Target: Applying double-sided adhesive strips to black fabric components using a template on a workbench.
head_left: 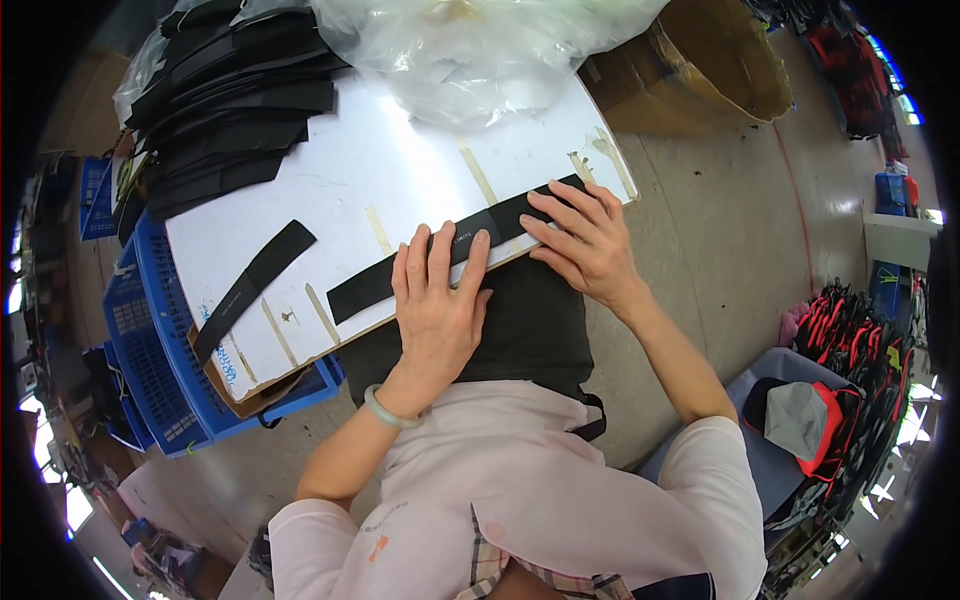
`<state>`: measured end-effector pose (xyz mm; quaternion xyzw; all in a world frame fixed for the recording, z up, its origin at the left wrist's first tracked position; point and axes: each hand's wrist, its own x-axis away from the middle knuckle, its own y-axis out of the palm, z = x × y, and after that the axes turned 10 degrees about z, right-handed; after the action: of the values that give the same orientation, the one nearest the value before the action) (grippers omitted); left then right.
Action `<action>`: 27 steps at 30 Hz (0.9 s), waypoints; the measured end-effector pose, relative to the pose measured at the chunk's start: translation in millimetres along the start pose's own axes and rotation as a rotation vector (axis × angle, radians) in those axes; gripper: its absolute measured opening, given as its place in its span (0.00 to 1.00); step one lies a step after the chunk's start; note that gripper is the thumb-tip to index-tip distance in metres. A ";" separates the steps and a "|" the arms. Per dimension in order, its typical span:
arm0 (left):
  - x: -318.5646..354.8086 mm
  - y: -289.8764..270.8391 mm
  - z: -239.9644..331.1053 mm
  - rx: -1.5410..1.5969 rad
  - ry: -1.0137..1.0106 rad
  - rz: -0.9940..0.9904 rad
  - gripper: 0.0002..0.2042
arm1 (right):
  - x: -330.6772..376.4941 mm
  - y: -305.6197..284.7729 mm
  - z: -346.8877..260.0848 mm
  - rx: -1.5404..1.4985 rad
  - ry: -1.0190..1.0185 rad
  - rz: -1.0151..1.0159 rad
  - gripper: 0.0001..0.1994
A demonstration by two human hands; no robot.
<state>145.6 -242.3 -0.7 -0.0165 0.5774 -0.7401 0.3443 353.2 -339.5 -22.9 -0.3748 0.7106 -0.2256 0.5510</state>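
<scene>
A long black fabric strip (365, 292) lies aslant along the near edge of the white board (375, 140). My left hand (440, 290) rests flat on the middle of it, fingers stretched out and a little apart. Toward the strip's right end, my right hand (583, 240) lies with spread fingers on the fabric, its thumb near the board's edge. Neither hand grips the strip; both press on it from above. A second black strip (262, 272), with small pale print, lies by itself on the left part of the board.
A stack of black strips (235, 105) covers the board's far left. Clear plastic bags (480, 60) lie at the back, beside an open cardboard box (690, 75). Blue plastic crates (165, 340) stand at the left. A grey bin (770, 440) and piled red-black goods (835, 335) are at the right.
</scene>
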 end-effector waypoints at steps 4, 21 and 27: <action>1.9 3.3 1.5 -0.008 -0.009 0.020 0.34 | 3.0 3.1 -0.5 -0.002 0.011 0.012 0.17; 7.9 18.2 11.7 0.026 -0.010 0.043 0.37 | 14.7 13.6 5.2 -0.008 -0.005 0.097 0.17; 11.1 34.4 8.5 -0.093 0.037 0.135 0.35 | 15.1 14.1 5.9 -0.017 -0.010 0.109 0.16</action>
<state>157.6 -258.6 -31.7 0.0202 0.6171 -0.6878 0.3817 353.1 -342.0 -44.2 -0.3411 0.7292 -0.1873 0.5629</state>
